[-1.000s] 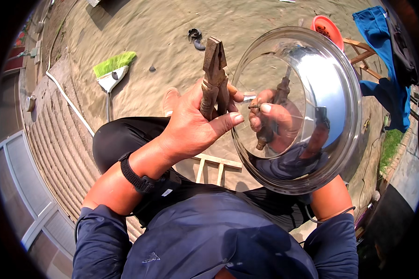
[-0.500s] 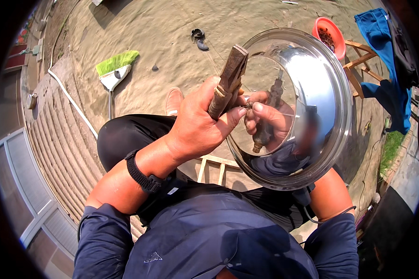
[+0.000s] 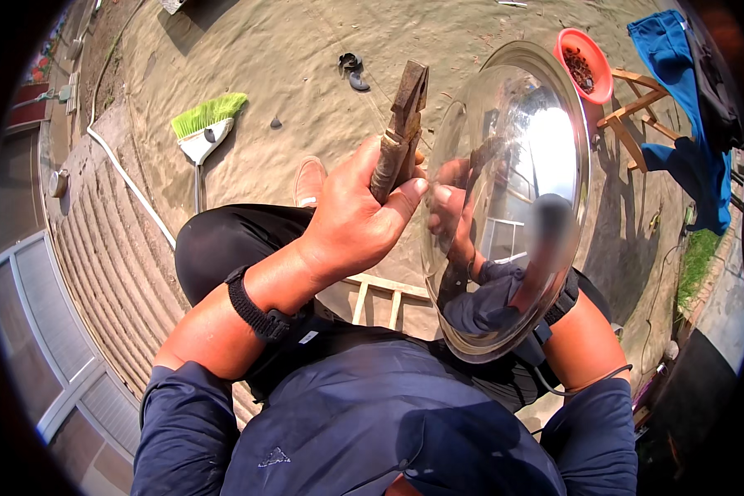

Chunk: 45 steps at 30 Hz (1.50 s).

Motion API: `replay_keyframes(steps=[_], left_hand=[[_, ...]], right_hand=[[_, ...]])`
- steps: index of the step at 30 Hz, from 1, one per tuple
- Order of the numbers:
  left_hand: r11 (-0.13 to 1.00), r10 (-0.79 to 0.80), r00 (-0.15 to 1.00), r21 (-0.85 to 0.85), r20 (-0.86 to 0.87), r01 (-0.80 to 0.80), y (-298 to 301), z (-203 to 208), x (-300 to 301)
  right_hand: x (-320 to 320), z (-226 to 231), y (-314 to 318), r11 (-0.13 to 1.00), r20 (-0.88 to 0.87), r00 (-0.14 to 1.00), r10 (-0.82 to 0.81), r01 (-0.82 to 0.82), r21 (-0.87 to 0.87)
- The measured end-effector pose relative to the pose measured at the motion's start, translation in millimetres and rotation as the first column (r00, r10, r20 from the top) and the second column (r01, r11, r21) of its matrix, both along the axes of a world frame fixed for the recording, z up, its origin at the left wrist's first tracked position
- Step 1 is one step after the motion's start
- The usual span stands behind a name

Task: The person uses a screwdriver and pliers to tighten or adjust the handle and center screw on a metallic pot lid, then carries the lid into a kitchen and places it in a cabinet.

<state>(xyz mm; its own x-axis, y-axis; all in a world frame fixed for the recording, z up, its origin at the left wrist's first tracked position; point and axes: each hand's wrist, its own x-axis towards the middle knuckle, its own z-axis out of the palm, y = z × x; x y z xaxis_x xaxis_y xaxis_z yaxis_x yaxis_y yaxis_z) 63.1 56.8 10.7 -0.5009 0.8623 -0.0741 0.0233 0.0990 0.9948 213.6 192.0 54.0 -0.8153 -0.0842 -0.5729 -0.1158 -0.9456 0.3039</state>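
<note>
My left hand (image 3: 351,219) wraps round brown, rough-looking pliers (image 3: 400,136). Just beside it tilts a smooth, round metal lid or bowl (image 3: 512,207), very shiny. My right hand hides behind that, so I can't tell its grip. I seem to be lining things up; that calls for steady holding.
</note>
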Motion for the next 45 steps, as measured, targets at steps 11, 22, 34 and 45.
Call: replay_keyframes(steps=[11,22,34,45], left_hand=[[1.000,-0.021,0.965,0.002,-0.263,0.022,3.1,-1.6,-0.2],[0.928,0.008,0.912,-0.342,0.410,0.145,14.4,23.7,-10.8],[0.997,-0.072,0.997,-0.029,0.038,0.073,6.2,6.7,-1.5],[0.992,-0.123,0.979,0.002,-0.164,0.125,4.3,5.7,-6.0]], right_hand=[[0.4,-6.5,-4.5,0.703,0.271,0.960,0.075,-0.244,0.668],[6.2,-92.1,-4.7,0.160,0.196,0.966,0.168,-0.223,0.962],[0.5,-13.5,-2.7,0.576,0.333,0.934,0.126,-0.343,0.743],[8.3,-70.0,5.9,0.310,0.298,0.932,0.206,-0.351,0.883]])
